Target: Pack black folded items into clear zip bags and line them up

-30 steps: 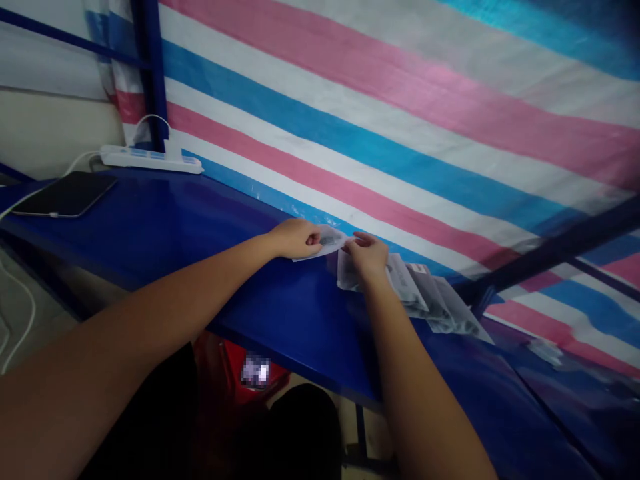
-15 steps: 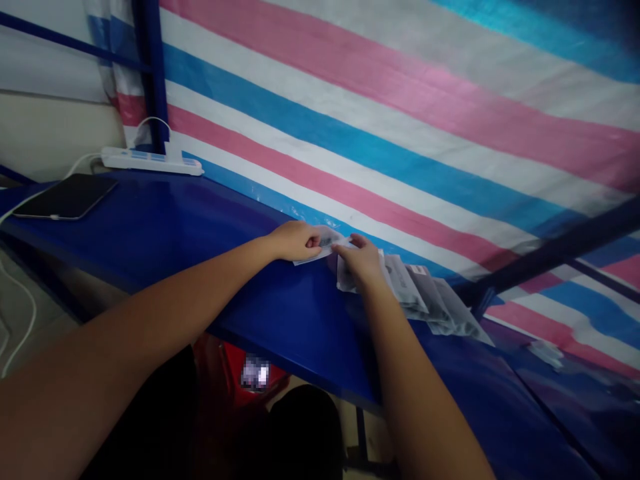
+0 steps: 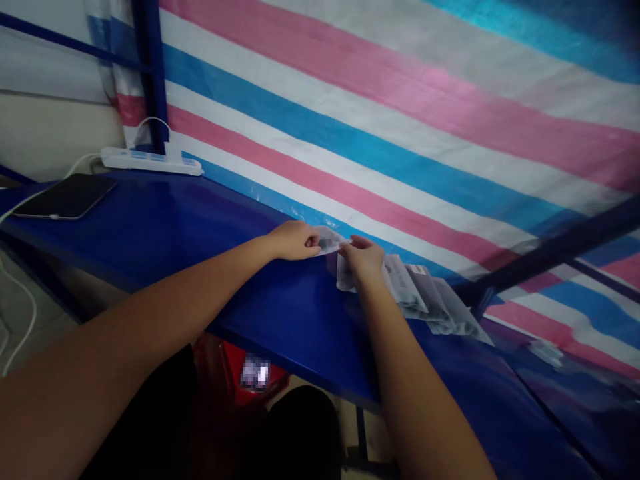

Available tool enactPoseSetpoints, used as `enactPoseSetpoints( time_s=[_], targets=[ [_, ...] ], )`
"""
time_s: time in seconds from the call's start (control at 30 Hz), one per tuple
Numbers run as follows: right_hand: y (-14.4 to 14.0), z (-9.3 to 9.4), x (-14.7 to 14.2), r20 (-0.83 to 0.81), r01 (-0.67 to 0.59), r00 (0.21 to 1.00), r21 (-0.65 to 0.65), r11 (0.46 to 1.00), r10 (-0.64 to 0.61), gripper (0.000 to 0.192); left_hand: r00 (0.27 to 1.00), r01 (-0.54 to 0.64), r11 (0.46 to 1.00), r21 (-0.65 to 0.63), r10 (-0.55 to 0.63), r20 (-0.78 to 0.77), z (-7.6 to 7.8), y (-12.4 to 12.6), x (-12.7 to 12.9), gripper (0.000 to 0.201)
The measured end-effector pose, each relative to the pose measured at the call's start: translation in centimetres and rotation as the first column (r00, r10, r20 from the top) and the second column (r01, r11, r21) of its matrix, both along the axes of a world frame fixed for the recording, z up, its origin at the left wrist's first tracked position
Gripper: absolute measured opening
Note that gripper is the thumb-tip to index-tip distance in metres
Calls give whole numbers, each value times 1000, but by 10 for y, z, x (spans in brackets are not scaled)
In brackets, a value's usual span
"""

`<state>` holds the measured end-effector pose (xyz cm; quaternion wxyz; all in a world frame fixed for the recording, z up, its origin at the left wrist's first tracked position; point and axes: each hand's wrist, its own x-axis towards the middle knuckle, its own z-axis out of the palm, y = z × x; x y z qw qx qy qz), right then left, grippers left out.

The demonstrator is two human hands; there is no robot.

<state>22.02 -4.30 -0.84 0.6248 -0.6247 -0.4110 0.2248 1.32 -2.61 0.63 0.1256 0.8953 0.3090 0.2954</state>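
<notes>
Between my two hands is a small whitish translucent plastic bag (image 3: 330,241) with dark print or contents, just above the blue tabletop (image 3: 295,313). My left hand (image 3: 295,241) is closed on its left part, fingers curled in. At the bag's right end my right hand (image 3: 364,257) pinches the edge between thumb and fingers. Right beside and partly behind my right hand lies an overlapping row of similar translucent bags (image 3: 417,293) with greyish contents; the nearest is half hidden by the hand.
A white power strip (image 3: 150,160) with a plug and cable stands at the back left. A dark tablet (image 3: 67,195) lies at the left end, a white cable running to it. Striped plastic sheeting (image 3: 350,147) rises behind the table. Below the front edge is a red stool (image 3: 235,373) with a blurred-out bright object.
My right hand has shifted slightly right along the bag's edge, and the bag looks more stretched between the hands. My left hand has barely moved.
</notes>
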Motion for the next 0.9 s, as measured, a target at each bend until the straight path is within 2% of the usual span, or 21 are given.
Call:
enactPoseSetpoints(
  time_s=[0.17,0.3,0.5,0.57,0.9],
  targets=[
    [-2,1,0,14,1,1000,-16,1000,-1,36,1000,6,1000,-5,-6,-1,-1,1,0,18],
    [-7,2,-6,88,15,996,-73,997,-9,48,1000,5,1000,-12,-5,0,-2,2,0,16],
    [-11,4,-21,-109,-62,993,-103,993,50,71,1000,1,1000,-15,-1,-4,-3,5,0,15],
    [-10,3,-23,-116,-74,991,-113,991,61,76,1000,-5,1000,-14,5,-7,-4,6,0,16],
    [-12,3,-25,-134,-27,991,-68,997,18,63,1000,-25,999,-33,26,4,-5,5,2,17]
  ],
)
